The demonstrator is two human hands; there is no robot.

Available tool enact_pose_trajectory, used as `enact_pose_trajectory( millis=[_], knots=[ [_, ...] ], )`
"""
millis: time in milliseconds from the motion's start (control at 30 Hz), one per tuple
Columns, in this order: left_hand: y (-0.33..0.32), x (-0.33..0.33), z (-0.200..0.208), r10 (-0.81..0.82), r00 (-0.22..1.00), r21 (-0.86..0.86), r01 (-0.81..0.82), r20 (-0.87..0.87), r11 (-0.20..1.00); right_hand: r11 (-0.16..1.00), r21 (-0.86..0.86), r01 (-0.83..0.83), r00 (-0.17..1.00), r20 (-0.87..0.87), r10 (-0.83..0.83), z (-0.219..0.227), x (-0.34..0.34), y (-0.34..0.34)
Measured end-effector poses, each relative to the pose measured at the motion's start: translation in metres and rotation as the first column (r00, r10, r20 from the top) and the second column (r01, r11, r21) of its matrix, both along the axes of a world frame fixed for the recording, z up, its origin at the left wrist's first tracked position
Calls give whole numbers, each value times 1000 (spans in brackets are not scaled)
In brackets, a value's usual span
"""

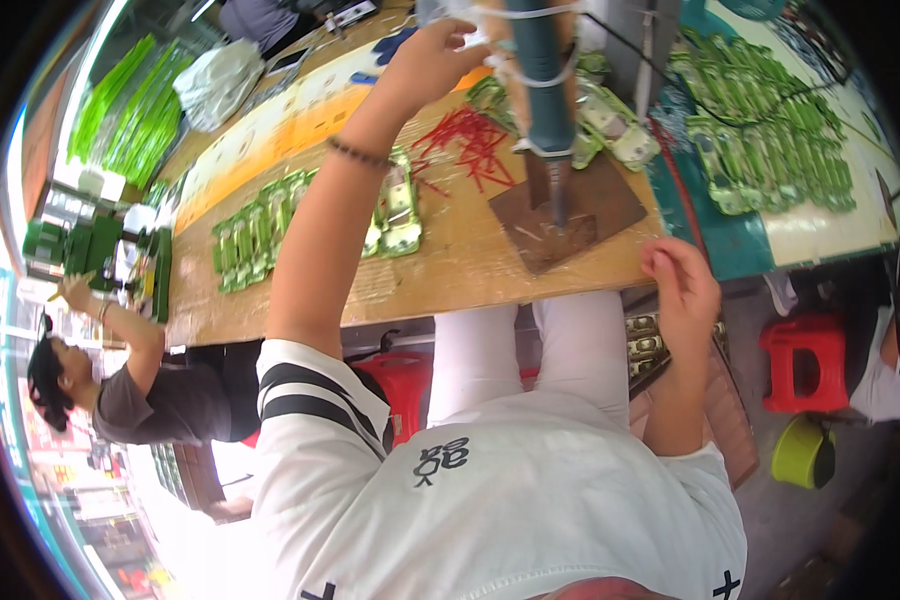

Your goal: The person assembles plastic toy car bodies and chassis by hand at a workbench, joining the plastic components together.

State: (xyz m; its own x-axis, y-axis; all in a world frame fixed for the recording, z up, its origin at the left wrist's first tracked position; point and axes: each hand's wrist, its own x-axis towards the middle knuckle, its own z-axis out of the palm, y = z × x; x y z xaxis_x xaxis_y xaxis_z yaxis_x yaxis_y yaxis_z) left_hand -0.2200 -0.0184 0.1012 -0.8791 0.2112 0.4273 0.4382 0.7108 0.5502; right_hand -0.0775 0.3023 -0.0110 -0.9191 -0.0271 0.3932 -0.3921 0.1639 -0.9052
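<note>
Head view: glossy green parts

The counter looks like smooth wood with a soft shine. At its near edge lies a brown plate, dull, scuffed metal from here, and the rod over it has a grey metal look. The green packs toward the left edge seem to be glossy moulded plastic; the red strips, thin plastic. By the left edge, the bag is crinkled, shiny plastic film. The shirt is matt cloth, the stool smooth hard plastic.
</note>
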Motion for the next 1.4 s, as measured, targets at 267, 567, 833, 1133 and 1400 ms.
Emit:
enact_pose_trajectory(
  millis=[267,567,833,1133,1400],
  knots=[
    [1,167,-41,596,769,-477,-623,-231,620,902,-35,-431,902,-27,430,26,31,-21],
    [-7,176,-78,541,770,-237,-626,-340,743,776,-288,-561,811,-7,584,21,44,-80],
    [-2,236,-67,474,853,602,-266,-217,753,793,-446,-415,873,51,485,24,51,-97],
    [59,294,-123,-175,985,940,73,-14,334,930,262,-257,785,-504,359,48,51,-112],
    [57,294,-129,-418,908,949,163,-38,268,893,341,-294,741,-509,439,50,54,-112]
  ],
)
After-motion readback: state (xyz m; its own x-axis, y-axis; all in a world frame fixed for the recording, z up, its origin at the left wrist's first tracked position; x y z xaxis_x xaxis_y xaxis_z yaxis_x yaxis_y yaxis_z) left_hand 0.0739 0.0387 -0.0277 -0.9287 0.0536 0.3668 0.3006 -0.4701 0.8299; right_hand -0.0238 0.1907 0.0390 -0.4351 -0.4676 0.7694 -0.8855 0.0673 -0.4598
